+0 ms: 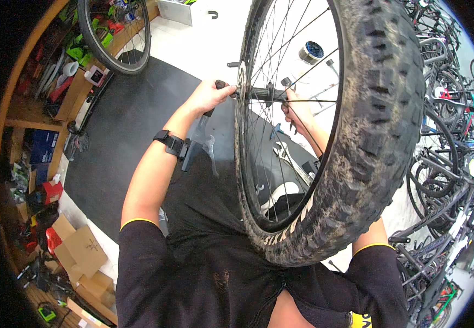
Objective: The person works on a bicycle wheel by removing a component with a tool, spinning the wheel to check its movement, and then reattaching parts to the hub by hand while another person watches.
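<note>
2nd wheel (103, 59) w/ thin dark tyre upper L, nr wooden shelving (33, 124). Blue box (44, 146) in shelving; open cardboard box (86, 251) lower L. Small red item (53, 192) betw. them, type unclear. Bikes (439, 168) packed close along R side.

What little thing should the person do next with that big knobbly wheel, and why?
Maybe gently turn the dark piece in the left hand, while the right hand steadies the other side. That seems sensible because the left hand grips the piece beside the wheel's hub, and the right hand is at the hub's opposite end.
</note>
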The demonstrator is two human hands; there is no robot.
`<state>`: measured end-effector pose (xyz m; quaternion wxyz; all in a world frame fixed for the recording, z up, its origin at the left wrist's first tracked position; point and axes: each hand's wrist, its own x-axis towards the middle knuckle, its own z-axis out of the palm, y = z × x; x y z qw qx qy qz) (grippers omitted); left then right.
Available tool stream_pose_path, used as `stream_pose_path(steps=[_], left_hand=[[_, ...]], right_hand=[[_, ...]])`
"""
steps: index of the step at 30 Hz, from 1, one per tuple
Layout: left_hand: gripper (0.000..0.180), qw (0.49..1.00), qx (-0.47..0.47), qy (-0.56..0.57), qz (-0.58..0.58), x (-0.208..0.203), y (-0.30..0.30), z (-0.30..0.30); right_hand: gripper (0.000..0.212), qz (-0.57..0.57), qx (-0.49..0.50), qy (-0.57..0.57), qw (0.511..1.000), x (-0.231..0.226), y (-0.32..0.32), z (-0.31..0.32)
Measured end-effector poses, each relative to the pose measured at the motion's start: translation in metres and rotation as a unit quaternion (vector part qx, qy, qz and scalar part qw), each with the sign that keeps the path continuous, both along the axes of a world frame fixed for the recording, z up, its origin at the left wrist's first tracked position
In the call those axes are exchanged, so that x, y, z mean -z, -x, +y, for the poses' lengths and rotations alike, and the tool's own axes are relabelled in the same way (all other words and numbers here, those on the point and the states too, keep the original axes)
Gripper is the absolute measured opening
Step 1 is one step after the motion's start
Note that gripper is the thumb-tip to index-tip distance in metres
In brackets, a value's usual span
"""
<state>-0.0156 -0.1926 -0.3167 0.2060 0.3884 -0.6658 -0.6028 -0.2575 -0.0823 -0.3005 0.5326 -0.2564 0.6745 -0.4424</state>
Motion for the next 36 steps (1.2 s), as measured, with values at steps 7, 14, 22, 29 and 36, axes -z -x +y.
stream_pose_path(steps=[7, 14, 22, 29, 36], left_hand=[[0.021, 1.0, 0.013, 0.015, 0.013, -0.011, 0.001, 0.004], [0.021, 0.994, 0.027, 0.104, 0.036, -0.001, -0.003, 0.006], [0.021, 0.998, 0.004, 0.036, 0.06, 0.005, -0.015, 0.004], [0.018, 0.997, -0.021, -0.024, 0.077, -0.011, -0.009, 0.011], [0.018, 0.994, 0.017, 0.108, 0.032, -0.016, 0.006, 0.005]], right_hand=[[0.03, 0.005, 0.004, 0.028, 1.0, -0.007, 0.009, 0.004], [0.031, 0.006, 0.012, 0.04, 0.999, -0.005, 0.009, 0.007], [0.032, 0.002, 0.018, 0.045, 0.999, -0.002, -0.006, 0.003], [0.034, 0.011, 0.019, 0.054, 0.998, 0.001, -0.008, 0.004], [0.037, 0.032, 0.024, 0.07, 0.997, -0.006, -0.002, 0.003]])
